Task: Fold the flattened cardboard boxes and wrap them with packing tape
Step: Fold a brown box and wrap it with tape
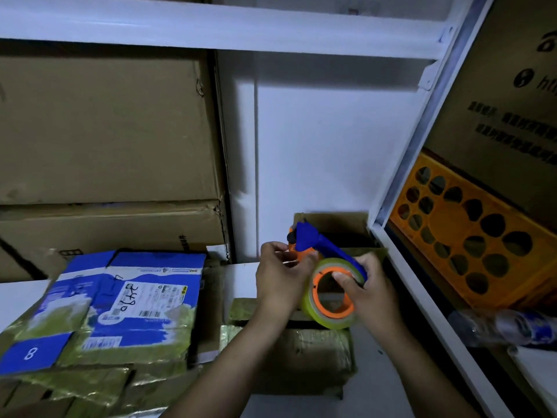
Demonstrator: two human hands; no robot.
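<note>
Flattened cardboard boxes (126, 300) lie stacked left of the tape roll (331, 297). The left hand (280, 273) pinches at the roll's upper left edge, seemingly the tape end; the right hand (367, 288) grips the roll through its core. Peel slowly, holding the roll steady.

A blue tape dispenser (319, 243) is held over a tape-wrapped cardboard bundle (316, 342). Its tape roll (339, 322), yellowish-clear on an orange core, faces the camera. The right hand (369, 289) grips the roll (thumb inside the core) and the left hand (280, 276) pinches the dispenser's front end. To the left, a flattened blue-and-white box (135, 297) lies on more glossy wrapped bundles (90, 384).
</note>
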